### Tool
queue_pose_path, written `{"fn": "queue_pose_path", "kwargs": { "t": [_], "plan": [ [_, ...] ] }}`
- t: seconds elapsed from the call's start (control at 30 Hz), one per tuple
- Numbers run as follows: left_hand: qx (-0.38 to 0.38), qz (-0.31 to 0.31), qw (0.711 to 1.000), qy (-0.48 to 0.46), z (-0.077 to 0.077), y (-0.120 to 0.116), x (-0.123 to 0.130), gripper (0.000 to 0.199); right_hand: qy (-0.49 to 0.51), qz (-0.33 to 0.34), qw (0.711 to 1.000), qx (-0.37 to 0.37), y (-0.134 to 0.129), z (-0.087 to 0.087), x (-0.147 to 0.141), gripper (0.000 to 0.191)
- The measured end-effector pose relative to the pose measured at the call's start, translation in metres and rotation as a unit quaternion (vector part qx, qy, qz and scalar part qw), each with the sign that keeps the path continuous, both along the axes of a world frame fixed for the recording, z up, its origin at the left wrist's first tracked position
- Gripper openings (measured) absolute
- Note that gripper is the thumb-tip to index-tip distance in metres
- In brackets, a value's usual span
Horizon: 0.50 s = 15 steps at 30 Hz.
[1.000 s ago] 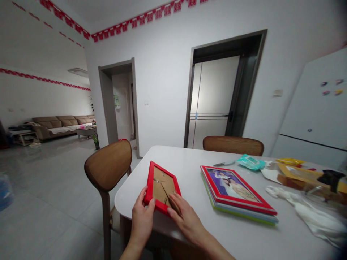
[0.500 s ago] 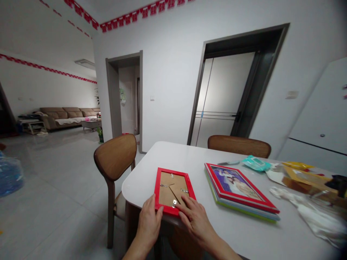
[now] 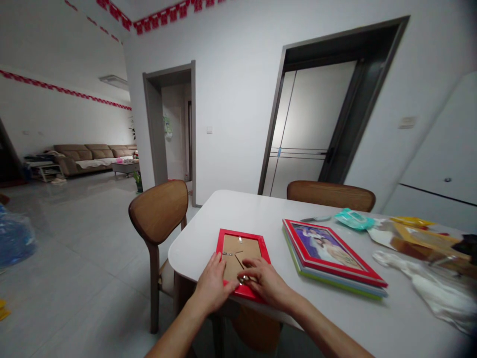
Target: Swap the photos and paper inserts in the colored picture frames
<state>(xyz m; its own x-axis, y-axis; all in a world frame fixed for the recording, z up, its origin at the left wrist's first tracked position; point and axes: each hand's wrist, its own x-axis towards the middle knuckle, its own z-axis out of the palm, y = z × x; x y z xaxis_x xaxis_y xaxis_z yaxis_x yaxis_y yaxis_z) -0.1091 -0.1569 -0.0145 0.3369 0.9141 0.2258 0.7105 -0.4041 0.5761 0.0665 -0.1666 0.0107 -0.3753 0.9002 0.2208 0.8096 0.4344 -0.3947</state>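
Note:
A red picture frame point(image 3: 221, 242) lies face down on the white table point(image 3: 194, 231), its brown backing board point(image 3: 244, 244) showing with small metal fittings and a thin stick-like leg. My left hand point(image 3: 214, 283) grips the near left corner, fingers along the left rim and thumb near the bottom edge. Over the lower right of the backing, my right hand point(image 3: 266, 281) has bent fingers closed at a metal clip point(image 3: 243, 280) by the bottom rim. Those fingers partly hide the clip and the frame's right side.
To the right is a stack of frames point(image 3: 337, 248), a photo in the top red one. Behind lie a knife point(image 3: 316, 219) and a teal wipes pack point(image 3: 354, 219). Farther right are a cardboard box point(image 3: 421, 243) and white plastic wrapping point(image 3: 436, 293). Wooden chairs point(image 3: 160, 211) stand around.
My left hand has shifted up and right over the frame, thumb toward the bottom clip. My right hand's fingers have bent and drawn in at that clip. The view has tilted slightly.

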Motion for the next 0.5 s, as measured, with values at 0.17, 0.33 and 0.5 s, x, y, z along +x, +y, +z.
{"fn": "queue_pose_path", "kwargs": {
  "t": [0.17, 0.33, 0.5],
  "plan": [
    [-0.008, -0.022, 1.0, 0.021, 0.0, -0.003, -0.004, 0.072, 0.034, -0.005, 0.999, 0.002, 0.008, -0.006, -0.004, 0.014],
    [-0.002, -0.021, 0.999, 0.024, 0.002, -0.006, -0.004, 0.071, 0.031, -0.042, 0.998, 0.032, 0.009, -0.013, -0.008, 0.014],
    [0.005, -0.017, 1.0, 0.013, 0.0, -0.008, -0.003, 0.066, 0.023, -0.147, 0.986, 0.069, 0.02, -0.015, 0.011, 0.031]
  ]
}}
